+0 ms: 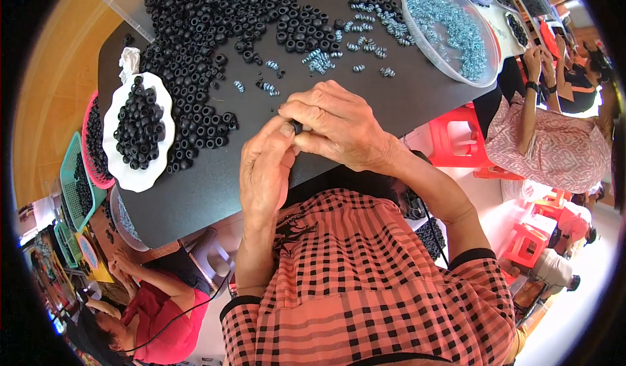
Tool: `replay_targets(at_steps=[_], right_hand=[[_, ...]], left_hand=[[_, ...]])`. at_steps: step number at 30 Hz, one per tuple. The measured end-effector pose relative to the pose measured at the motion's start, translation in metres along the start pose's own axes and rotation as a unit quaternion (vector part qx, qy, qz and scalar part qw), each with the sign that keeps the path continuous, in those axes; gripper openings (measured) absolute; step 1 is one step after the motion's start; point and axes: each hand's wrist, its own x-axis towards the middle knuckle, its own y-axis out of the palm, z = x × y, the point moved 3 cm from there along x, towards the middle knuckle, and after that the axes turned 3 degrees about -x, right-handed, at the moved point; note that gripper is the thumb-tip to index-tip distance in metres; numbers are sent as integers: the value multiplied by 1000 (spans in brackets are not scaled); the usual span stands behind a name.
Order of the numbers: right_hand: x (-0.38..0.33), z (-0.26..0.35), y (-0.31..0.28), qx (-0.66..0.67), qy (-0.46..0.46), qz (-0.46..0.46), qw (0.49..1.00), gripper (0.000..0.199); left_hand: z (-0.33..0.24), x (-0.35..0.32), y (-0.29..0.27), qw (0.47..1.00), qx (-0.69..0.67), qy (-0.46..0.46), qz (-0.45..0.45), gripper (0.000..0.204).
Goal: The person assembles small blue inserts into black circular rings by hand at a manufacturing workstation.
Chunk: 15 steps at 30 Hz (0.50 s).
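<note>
Close over the table's near edge, my left hand [264, 164] and my right hand [342, 128] meet fingertip to fingertip. Both are closed in a pinch on one small round black plastic piece [297, 127], mostly covered by my fingers. Just beyond them lie a few small blue-silver coil springs [268, 87]; more springs [319, 61] are scattered farther back. A large spread of black hollow round pieces [202, 46] covers the far left of the table. Left of my hands, a white scalloped dish [134, 182] carries a heap of similar black pieces.
A clear round tub [486, 79] of blue-silver springs stands at the table's right corner. On the left are a pink basket [91, 164] and a green basket [72, 154]. A person in pink [176, 327] works at lower left; other people and red stools [450, 137] are at right.
</note>
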Motion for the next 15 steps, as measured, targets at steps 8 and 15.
replay_targets(at_steps=[8,15], right_hand=[[0,3,0,-39,3,2,999,39],[-3,3,3,-73,-13,2,997,36]], left_hand=[[2,-3,6,999,-30,10,-8,37],[4,-2,2,999,-37,12,7,30]])
